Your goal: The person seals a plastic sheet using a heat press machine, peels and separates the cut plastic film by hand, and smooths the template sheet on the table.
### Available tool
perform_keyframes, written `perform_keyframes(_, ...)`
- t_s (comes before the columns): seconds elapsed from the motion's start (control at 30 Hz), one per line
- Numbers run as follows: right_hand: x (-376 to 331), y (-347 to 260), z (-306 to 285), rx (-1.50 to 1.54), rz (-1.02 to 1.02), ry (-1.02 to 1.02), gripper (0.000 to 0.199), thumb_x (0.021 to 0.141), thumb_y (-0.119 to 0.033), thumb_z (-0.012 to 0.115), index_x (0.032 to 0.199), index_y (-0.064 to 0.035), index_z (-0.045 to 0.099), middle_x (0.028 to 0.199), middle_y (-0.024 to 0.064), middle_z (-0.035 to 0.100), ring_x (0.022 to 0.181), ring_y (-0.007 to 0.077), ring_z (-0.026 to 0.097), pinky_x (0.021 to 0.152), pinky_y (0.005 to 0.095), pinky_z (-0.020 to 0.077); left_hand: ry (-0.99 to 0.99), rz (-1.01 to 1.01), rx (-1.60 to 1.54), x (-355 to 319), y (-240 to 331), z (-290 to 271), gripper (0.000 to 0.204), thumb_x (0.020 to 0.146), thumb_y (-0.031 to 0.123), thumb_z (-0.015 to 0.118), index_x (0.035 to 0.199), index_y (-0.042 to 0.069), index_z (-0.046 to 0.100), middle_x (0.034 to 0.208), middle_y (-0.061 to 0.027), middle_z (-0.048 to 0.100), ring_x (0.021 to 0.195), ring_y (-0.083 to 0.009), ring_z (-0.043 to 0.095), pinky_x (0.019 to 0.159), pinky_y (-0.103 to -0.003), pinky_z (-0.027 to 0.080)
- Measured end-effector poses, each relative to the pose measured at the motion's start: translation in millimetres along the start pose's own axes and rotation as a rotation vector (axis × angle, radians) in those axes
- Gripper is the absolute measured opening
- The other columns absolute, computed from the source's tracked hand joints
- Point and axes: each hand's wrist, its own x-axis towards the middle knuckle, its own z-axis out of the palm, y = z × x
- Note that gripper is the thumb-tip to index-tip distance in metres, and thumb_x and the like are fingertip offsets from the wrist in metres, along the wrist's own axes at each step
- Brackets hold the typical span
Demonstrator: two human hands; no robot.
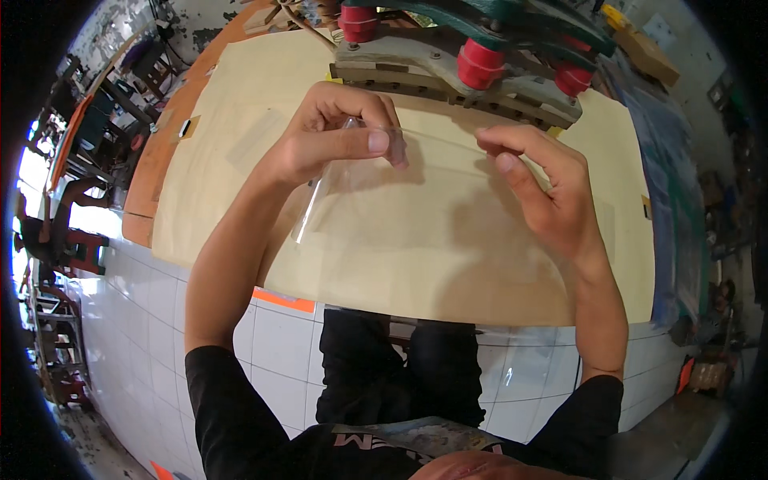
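A clear plastic sheet (400,188) is stretched between both hands above a pale wooden board (240,104). My left hand (340,132) pinches the sheet's upper left corner between thumb and fingers. My right hand (540,188) grips the upper right edge with curled fingers. The sheet hangs down toward me, and its left edge (308,212) catches the light.
A wooden machine with red rollers (480,64) and a dark green frame stands at the far edge of the board. Brown table surface (164,140) lies to the left. Blue plastic sheets (664,160) lie at the right. White floor tiles (144,320) show below, with chairs at far left.
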Motion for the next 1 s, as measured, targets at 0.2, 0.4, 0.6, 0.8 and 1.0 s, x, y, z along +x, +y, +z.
perform_keyframes(0.2, -0.7, -4.1, 3.5, 0.037, -0.027, -0.034, 0.024, 0.086, 0.001, 0.06, 0.107, -0.0038, 0.069, 0.09, 0.0134, 0.068, 0.074, 0.0219, 0.064, 0.068, 0.0289, 0.0497, -0.005, 0.029, 0.021, 0.1, 1.5, -1.4, 0.02, 0.076, 0.018, 0.066, 0.069, 0.0, 0.062, 0.071, -0.0152, 0.063, 0.07, -0.0266, 0.066, 0.078, -0.04, 0.051)
perform_keyframes(0.4, -1.0, -9.0, 1.1, 0.012, 0.032, -0.071, 0.026, 0.084, 0.004, 0.06, 0.107, -0.0043, 0.07, 0.081, 0.0107, 0.064, 0.065, 0.0196, 0.056, 0.06, 0.0295, 0.045, -0.023, 0.0, 0.002, 0.0, -1.2, -2.3, 0.022, 0.076, 0.02, 0.068, 0.068, 0.001, 0.062, 0.068, -0.0134, 0.064, 0.066, -0.0231, 0.062, 0.069, -0.036, 0.049)
perform_keyframes(0.6, -1.8, -7.4, 2.4, 0.009, -0.036, -0.016, 0.026, 0.084, 0.005, 0.058, 0.106, -0.0033, 0.07, 0.075, 0.0088, 0.059, 0.06, 0.0183, 0.051, 0.057, 0.0291, 0.0418, 0.014, -0.077, 0.045, -3.7, 0.7, -6.3, 0.028, 0.077, 0.023, 0.069, 0.064, 0.002, 0.055, 0.06, -0.008, 0.054, 0.057, -0.0168, 0.05, 0.053, -0.03, 0.038)
perform_keyframes(0.8, -1.5, -4.5, -1.8, -0.007, -0.038, -0.004, 0.023, 0.084, 0.002, 0.057, 0.103, -0.0018, 0.07, 0.071, 0.0078, 0.056, 0.058, 0.0159, 0.048, 0.055, 0.0282, 0.0385, 0.002, -0.115, -0.029, -4.9, 3.2, -13.0, 0.031, 0.079, 0.024, 0.065, 0.064, 0.002, 0.051, 0.055, -0.0047, 0.045, 0.047, -0.0113, 0.039, 0.046, -0.028, 0.031)
perform_keyframes(1.0, -0.2, -3.6, -2.0, 0.0, -0.012, 0.007, 0.022, 0.083, 0.001, 0.058, 0.101, -0.0009, 0.071, 0.069, 0.0072, 0.055, 0.058, 0.0156, 0.048, 0.054, 0.0279, 0.0374, 0.0, -0.056, -0.106, -6.6, 4.2, -17.7, 0.026, 0.081, 0.021, 0.059, 0.068, -0.001, 0.055, 0.055, -0.0057, 0.046, 0.044, -0.0106, 0.037, 0.046, -0.027, 0.029)
